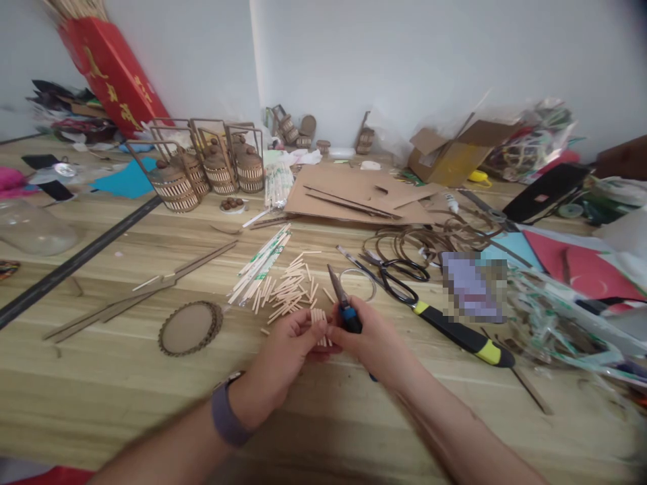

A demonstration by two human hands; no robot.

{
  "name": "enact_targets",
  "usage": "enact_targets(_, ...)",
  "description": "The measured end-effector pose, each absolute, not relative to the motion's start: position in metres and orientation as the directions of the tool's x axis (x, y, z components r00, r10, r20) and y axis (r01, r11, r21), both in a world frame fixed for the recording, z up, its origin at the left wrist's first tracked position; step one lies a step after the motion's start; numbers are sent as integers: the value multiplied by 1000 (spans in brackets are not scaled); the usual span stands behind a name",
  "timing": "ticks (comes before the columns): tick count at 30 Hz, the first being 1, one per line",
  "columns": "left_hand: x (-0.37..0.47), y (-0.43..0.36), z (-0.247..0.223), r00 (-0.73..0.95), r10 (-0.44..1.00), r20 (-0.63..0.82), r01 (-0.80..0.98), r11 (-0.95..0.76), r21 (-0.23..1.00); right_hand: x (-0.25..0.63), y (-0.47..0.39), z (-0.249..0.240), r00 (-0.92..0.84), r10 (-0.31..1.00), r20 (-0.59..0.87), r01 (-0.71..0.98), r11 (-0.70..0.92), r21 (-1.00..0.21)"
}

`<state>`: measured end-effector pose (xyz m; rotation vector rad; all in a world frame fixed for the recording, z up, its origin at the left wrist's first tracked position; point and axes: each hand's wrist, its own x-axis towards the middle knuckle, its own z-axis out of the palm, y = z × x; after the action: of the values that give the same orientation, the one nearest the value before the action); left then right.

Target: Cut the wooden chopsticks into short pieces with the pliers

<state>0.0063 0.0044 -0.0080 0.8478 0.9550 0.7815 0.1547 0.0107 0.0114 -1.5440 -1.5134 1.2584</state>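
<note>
My left hand (283,353) is closed round a small row of short wooden sticks (319,319), set side by side in a piece mostly hidden by my fingers. My right hand (374,340) grips long-nosed pliers (338,285) with dark jaws pointing up and away and blue-and-black handles. Its thumb and fingertips also meet the stick piece beside my left thumb. Just beyond my hands lies a loose heap of cut sticks (290,289). Paper-wrapped sticks (263,263) lie behind it. A round cardboard disc with a scalloped edge (186,329) rests left of my left hand.
Small lidded stick baskets with tall handles (220,168) stand at the back left. Brown cardboard (328,192) lies at the back middle. Black-handled scissors (399,283), a knife with a black-and-yellow handle (459,333) and coiled brown strips (404,242) lie to the right.
</note>
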Motion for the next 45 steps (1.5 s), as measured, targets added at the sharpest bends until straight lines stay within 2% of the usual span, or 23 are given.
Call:
enact_targets(4,4,4,-5,378,840,-390,-184,481,857,161,3,9,-116,986,-119,394,-65,-917)
enact_targets(9,5,5,-6,427,821,-380,-183,490,852,160,-4,14,-233,969,-81,472,40,-881)
enact_targets(13,0,9,-3,416,849,-325,-85,393,916,168,3,18,-195,980,-31,587,91,-805)
enact_targets(15,-5,13,1,373,889,-266,63,262,963,177,8,19,-126,991,-55,732,55,-679)
enact_targets(17,-11,15,6,297,942,-156,314,57,948,186,13,16,-71,991,-115,872,6,-489)
enact_targets(19,-15,17,10,215,974,-70,600,-75,796,191,15,11,-58,981,-187,935,-12,-355)
enact_targets(21,-16,18,12,177,984,-22,795,-130,593,192,15,5,-77,969,-234,948,-2,-319)
enact_targets(23,-16,20,12,182,983,-10,881,-158,446,190,15,0,-103,964,-246,944,16,-330)
enact_targets(25,-16,21,9,193,981,-4,905,-177,386,188,14,-2,-122,961,-249,941,33,-337)
enact_targets(28,-17,24,1,228,969,91,883,-245,400,187,14,1,-150,958,-243,932,55,-359)
enact_targets(31,-19,26,-5,248,929,275,831,-350,433,190,14,11,-178,961,-213,907,76,-413)
enact_targets(33,-19,26,-7,232,900,369,797,-393,458,194,14,19,-192,969,-153,843,83,-532)
enact_targets(35,-18,23,-4,216,889,404,748,-416,517,196,13,24,-189,978,-86,718,77,-692)
enact_targets(37,-15,18,1,230,913,337,650,-402,645,197,12,25,-171,984,-53,551,51,-833)
enact_targets(40,-9,8,8,426,905,4,402,-193,895,195,9,22,-117,992,-48,318,-9,-948)
enact_targets(42,-3,3,9,589,794,-152,291,-32,956,192,7,20,-76,997,-30,262,-9,-965)
enact_targets(45,3,-3,4,678,702,-219,235,76,969,187,6,20,-76,997,-1,285,21,-958)
